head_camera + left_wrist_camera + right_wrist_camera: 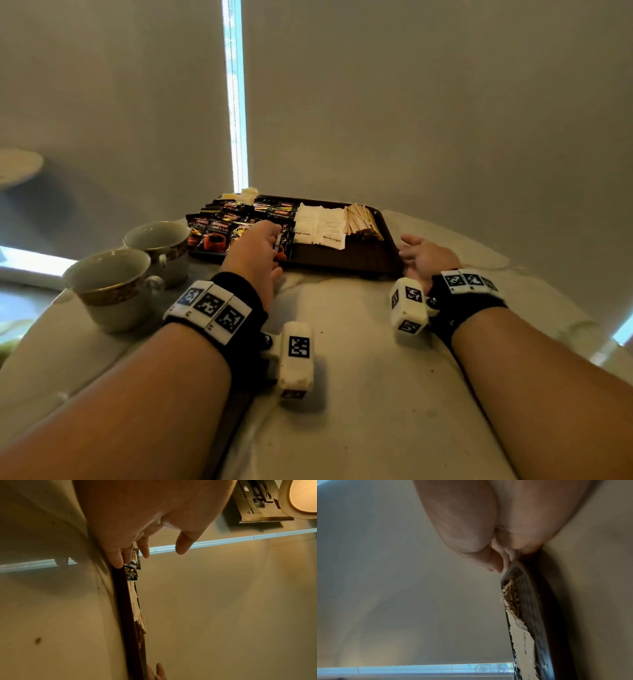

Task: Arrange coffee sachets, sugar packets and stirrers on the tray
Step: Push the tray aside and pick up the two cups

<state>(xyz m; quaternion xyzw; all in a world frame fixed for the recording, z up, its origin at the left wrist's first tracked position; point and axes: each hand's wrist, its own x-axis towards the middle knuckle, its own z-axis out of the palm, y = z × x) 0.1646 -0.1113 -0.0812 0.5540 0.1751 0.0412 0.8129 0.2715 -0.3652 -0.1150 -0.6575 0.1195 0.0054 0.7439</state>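
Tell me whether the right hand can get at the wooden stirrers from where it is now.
Probably yes. The right hand sits at the tray's right corner, and the stirrers lie uncovered at that same end, with nothing between.

On the surface (342, 342) the tray (342, 260) lay at twelve o'clock, holding coffee sachets (236, 219) toward nine, sugar packets (320, 222) in the middle and stirrers (361, 219) toward three, while two cups (137, 270) stood just beside the tray at nine o'clock.
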